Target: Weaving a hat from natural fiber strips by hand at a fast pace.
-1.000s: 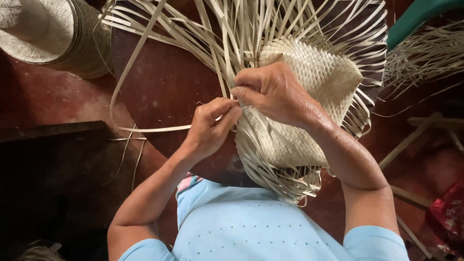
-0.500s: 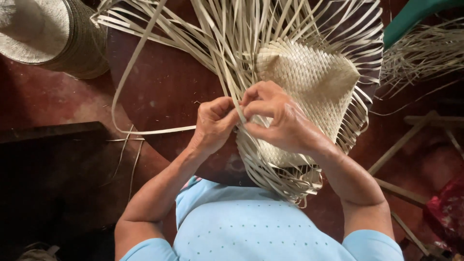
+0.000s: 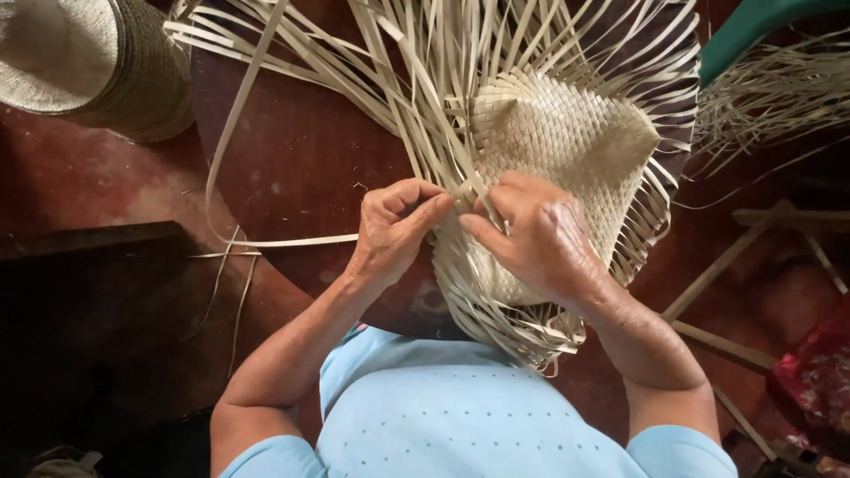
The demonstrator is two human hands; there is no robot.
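Both hands pinch pale strips at the edge of a half-woven mat.

The left hand [image 3: 394,232] has its fingers [image 3: 423,212] curled closed on a strip just where the woven mat [image 3: 567,142] ends; the right hand [image 3: 536,239] lies over the weave, its fingers [image 3: 478,232] pinched on the neighbouring strips, tips almost touching the left ones. The mat sits on the round dark bench [image 3: 301,159], under and beyond the fingers, with loose strips [image 3: 416,62] fanning away from the fingertips. A woven basket [image 3: 97,62] stands well off past the left hand. This looks like mid-weave, crossing one strip over another; the next tuck seems to need a firm, flat pull.
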